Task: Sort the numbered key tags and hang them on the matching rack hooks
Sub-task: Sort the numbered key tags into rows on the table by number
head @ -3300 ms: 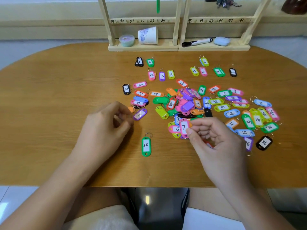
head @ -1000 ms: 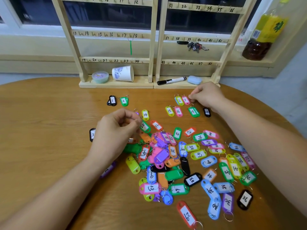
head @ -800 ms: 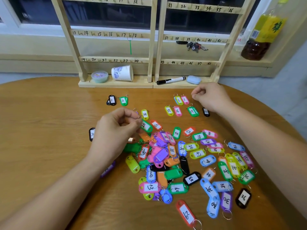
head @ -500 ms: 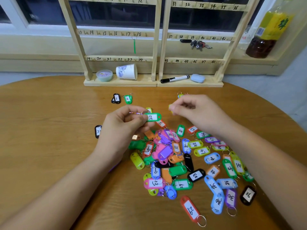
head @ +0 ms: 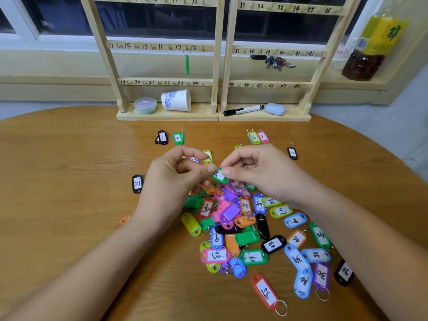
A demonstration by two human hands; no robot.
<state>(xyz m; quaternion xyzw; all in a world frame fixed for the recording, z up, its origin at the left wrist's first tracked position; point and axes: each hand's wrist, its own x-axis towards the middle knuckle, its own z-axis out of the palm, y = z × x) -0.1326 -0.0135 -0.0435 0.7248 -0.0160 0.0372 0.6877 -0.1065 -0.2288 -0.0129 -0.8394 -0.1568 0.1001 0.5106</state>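
Rounded brown wooden desk (head: 69, 181). At the far edge stand a pale wooden left rack (head: 166, 115) and a matching right rack (head: 266, 117), bases touching. Centre-right: loose heap of coloured plastic key tags (head: 243, 228), many overlapping. Lying apart from the heap:
- black tag "31" (head: 137, 183), to the left
- black tag "1" (head: 162, 137) just beside green tag "2" (head: 177, 138)
- yellow-green tag "6" (head: 254, 137) touching pink tag "7" (head: 262, 136)
- black tag "20" (head: 292, 153)
- red tag "29" (head: 265, 290), nearest the front edge

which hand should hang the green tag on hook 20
Left, likely: both the left hand and right hand pinch the green tag, but hook 20 lies on the left hand's side; the right would cross over.
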